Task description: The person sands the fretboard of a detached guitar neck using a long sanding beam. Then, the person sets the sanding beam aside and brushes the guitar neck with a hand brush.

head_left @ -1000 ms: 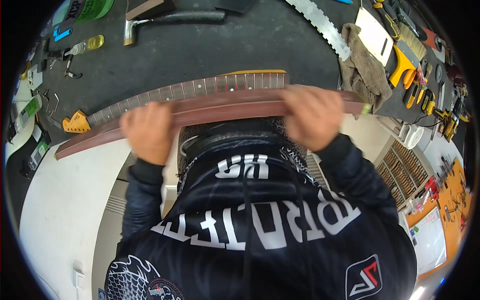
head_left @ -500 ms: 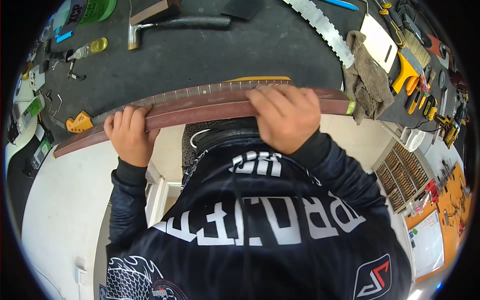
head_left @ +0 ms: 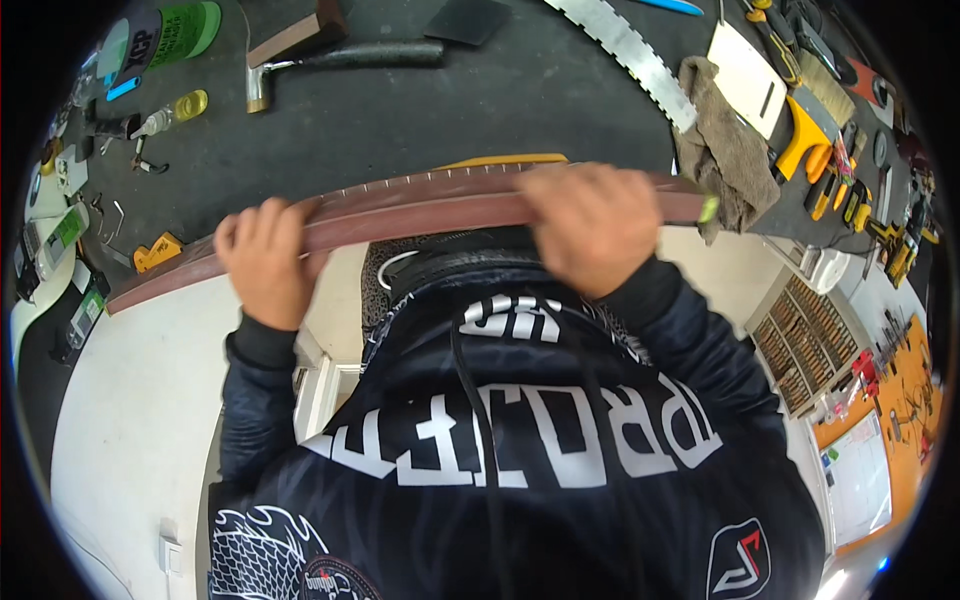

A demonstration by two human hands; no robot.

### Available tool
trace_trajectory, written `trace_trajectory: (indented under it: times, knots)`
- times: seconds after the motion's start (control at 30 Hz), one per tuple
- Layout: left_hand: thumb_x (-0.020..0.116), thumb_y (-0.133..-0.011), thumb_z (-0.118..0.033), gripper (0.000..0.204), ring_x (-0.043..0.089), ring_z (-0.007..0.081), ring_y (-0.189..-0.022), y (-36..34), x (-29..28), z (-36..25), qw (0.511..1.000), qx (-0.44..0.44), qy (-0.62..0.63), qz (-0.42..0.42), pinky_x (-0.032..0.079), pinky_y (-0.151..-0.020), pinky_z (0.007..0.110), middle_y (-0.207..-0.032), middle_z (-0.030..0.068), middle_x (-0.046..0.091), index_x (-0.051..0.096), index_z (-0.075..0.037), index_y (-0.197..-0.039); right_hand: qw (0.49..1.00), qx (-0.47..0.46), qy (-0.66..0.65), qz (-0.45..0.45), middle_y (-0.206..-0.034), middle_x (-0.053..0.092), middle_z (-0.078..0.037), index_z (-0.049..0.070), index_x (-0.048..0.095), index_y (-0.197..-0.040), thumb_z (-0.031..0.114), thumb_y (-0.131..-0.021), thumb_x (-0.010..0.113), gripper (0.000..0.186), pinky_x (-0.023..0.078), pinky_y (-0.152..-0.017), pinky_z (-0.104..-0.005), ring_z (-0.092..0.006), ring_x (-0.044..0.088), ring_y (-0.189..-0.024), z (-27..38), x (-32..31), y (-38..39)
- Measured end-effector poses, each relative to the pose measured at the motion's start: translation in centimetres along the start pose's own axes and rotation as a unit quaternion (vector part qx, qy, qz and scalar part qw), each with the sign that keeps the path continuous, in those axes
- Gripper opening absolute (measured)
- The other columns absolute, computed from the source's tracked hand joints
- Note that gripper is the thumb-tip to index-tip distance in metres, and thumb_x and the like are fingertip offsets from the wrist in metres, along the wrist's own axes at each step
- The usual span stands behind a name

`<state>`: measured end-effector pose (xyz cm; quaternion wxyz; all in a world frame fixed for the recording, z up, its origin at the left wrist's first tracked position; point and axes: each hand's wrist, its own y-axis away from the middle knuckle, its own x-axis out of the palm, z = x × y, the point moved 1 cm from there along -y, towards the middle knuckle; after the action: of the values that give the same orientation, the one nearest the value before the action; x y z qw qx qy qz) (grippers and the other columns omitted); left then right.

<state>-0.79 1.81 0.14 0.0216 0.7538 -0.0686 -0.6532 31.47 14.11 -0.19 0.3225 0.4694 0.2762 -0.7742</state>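
Left hand (head_left: 262, 265) and right hand (head_left: 592, 230): both are closed on one long reddish-brown bar (head_left: 430, 212), fingers bent over its far edge; the right is blurred, so we cannot make out each finger. Clock hours are counted from the bar's middle, with twelve away from the body; we see the left hand between eight and nine and the right just past three.

The bar lies along the near edge of the table, over most of a guitar neck (head_left: 505, 160); whether the two touch, we cannot tell. Its long axis runs from just below nine to just above three, the bow in it perhaps due to the lens. The neck runs nearly alongside, its orange head (head_left: 158, 252) pointing just below nine.

We judge the work to be under way: the bar is in place and gripped. Left undone, as things lie, are setting the bar aside and uncovering the neck; the covered face shows us no result.

Farther out on the dark table (head_left: 540, 110), we note a brown rag (head_left: 728, 155) between two and three, a notched metal strip (head_left: 635, 60) near two, and a hammer (head_left: 360, 55) near eleven.
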Motion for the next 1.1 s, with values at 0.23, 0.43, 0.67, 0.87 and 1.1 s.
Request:
trace_trajectory:
  times: [0.23, 0.43, 0.67, 0.87, 1.1]
  knots:
    - [0.087, -0.066, -0.023, 0.050, 0.060, 0.0239, -0.097, -3.3, 0.1, -3.5, 1.000, -0.001, -0.006, 0.002, 0.038, -0.101, 0.044, -0.099, 0.0010, 0.061, 0.071, -0.018, -0.113, 1.000, -0.002, 0.012, -0.026, -0.100, 0.075, 0.000, 0.012, 0.074, -0.109, 0.009, -0.067, 0.073, 0.042, 0.047, -0.073, -0.0366, -0.0203, 0.070, -0.087, -3.6, -1.3, 0.8]
    - [0.087, -0.067, -0.020, 0.047, 0.061, 0.0252, -0.099, -1.2, -0.4, 0.0, 1.000, -0.007, 0.011, 0.000, 0.037, -0.101, 0.044, -0.100, 0.0023, 0.061, 0.071, -0.015, -0.111, 1.000, -0.010, 0.018, 0.010, -0.098, 0.072, 0.002, 0.016, 0.072, -0.114, 0.012, -0.073, 0.072, 0.041, 0.046, -0.072, -0.0355, -0.0181, 0.067, -0.086, -1.0, -0.3, -1.5]
    - [0.086, -0.067, -0.019, 0.047, 0.061, 0.0239, -0.102, -2.8, 0.0, -2.6, 1.000, -0.008, -0.013, -0.001, 0.038, -0.101, 0.045, -0.102, 0.0004, 0.061, 0.070, -0.018, -0.111, 1.000, -0.005, 0.021, -0.012, -0.101, 0.074, 0.001, 0.014, 0.072, -0.112, 0.010, -0.071, 0.071, 0.041, 0.046, -0.072, -0.0378, -0.0211, 0.069, -0.085, -2.7, -1.1, 0.1]
    - [0.084, -0.068, -0.017, 0.046, 0.061, 0.0237, -0.100, -1.4, 0.1, -2.8, 1.000, 0.012, -0.005, -0.007, 0.038, -0.103, 0.045, -0.101, 0.0006, 0.060, 0.069, -0.018, -0.112, 1.000, -0.017, 0.024, 0.004, -0.103, 0.074, 0.000, 0.015, 0.071, -0.116, 0.010, -0.070, 0.071, 0.046, 0.046, -0.073, -0.0379, -0.0207, 0.068, -0.089, -2.6, -1.0, 1.4]
    - [0.086, -0.068, -0.018, 0.045, 0.060, 0.0220, -0.101, 0.7, 0.4, -0.4, 0.999, -0.026, -0.025, -0.014, 0.036, -0.102, 0.048, -0.101, -0.0014, 0.062, 0.072, -0.020, -0.110, 0.998, -0.001, 0.017, -0.065, -0.090, 0.070, 0.001, 0.015, 0.073, -0.108, 0.011, -0.076, 0.070, 0.033, 0.045, -0.070, -0.0366, -0.0196, 0.067, -0.082, 1.3, 1.2, 1.1]
